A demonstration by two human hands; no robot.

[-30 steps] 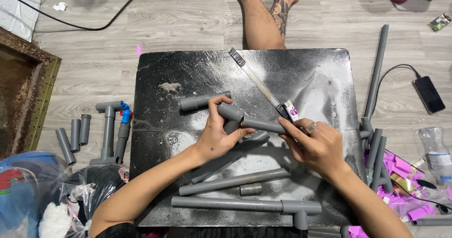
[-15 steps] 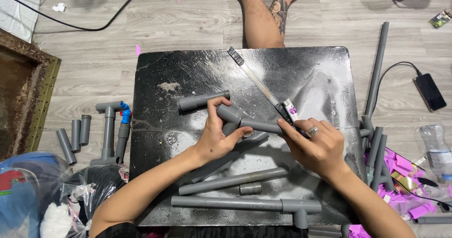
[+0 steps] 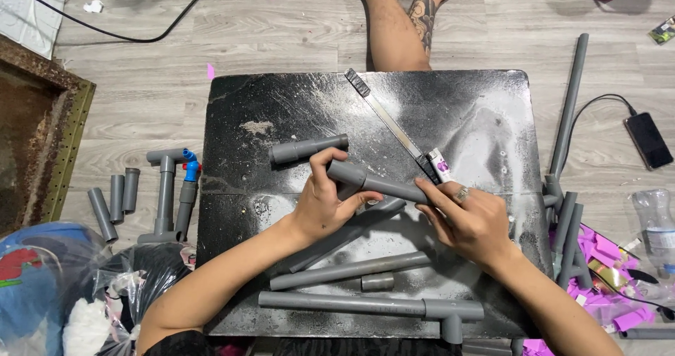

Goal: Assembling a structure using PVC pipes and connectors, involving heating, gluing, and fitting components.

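Two hands clench one grey pipe [image 3: 383,184] over the black board's [image 3: 492,110] middle — left hand [image 3: 323,205] gripping the socket end, right hand [image 3: 470,219] the other, seemingly; its axis runs left-right.

Two hands are seen over one dark metal sheet [image 3: 485,110] — a left hand [image 3: 325,205] and a right hand [image 3: 470,222] — and one grey pipe with a coupling [image 3: 373,181] is held between them. Five more grey pipe pieces are counted on the sheet: one socketed length [image 3: 306,148], two long bare lengths [image 3: 350,270], one short coupling [image 3: 377,282] and one pipe with a tee fitting [image 3: 365,304]. One hacksaw blade [image 3: 390,125] is laid there too. On the floor at left, three short pipe offcuts [image 3: 116,198] are counted — and one phone [image 3: 647,140] at right.
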